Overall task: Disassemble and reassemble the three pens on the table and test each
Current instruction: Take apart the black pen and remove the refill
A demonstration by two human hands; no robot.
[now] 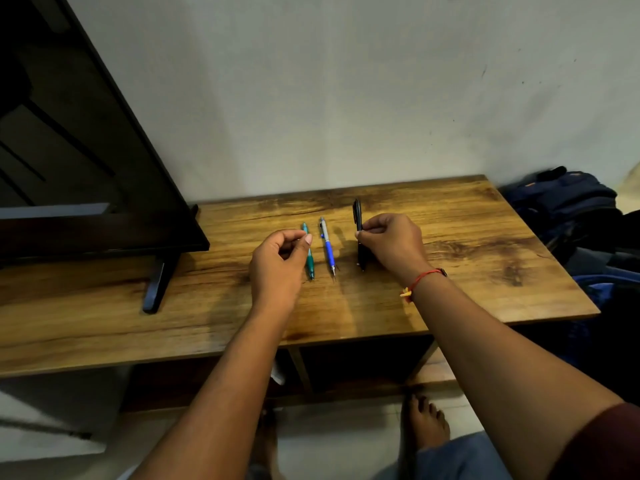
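pens 3: green (310, 263), blue (328, 245), black (356, 211) | hands 2: left (277, 268), right (391, 244) | table (450, 220) 1 | television (86, 150) 1 | backpack (568, 199) 1

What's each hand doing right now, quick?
Left hand: fingers curled by the slim green plastic pen; grip cannot be told.
Right hand: pinching the slim black pen.

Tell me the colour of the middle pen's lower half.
Blue; the middle pen shows best in the head view.
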